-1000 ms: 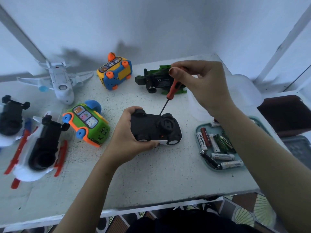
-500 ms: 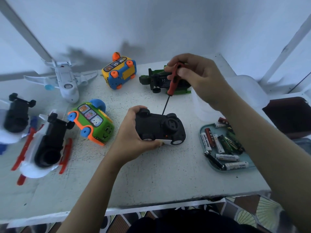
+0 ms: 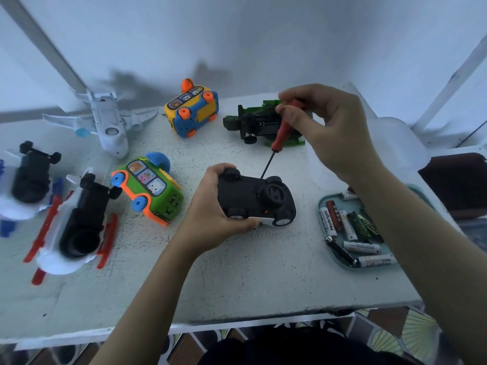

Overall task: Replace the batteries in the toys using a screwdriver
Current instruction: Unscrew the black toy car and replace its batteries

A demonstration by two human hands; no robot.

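A black toy car [image 3: 257, 200] lies upside down on the white table [image 3: 237, 280], wheels up. My left hand [image 3: 213, 214] grips its left end and steadies it. My right hand [image 3: 326, 127] pinches the red handle of a screwdriver [image 3: 282, 135] from above. The thin shaft slants down and its tip touches the car's underside near the far edge. A teal tray [image 3: 322, 206] on the right holds several loose batteries [image 3: 350, 227].
Other toys lie around: a green bus [image 3: 150, 191], a yellow-blue bus [image 3: 192, 111], a green car on its back [image 3: 261, 125], a white plane [image 3: 105, 122], two black-and-white toys [image 3: 79, 222] at left. A translucent container [image 3: 395, 143] stands behind my right wrist.
My right hand's fingers have shifted round the screwdriver handle, as in turning it, while the tip stays on the car. My left hand keeps its grip on the car.
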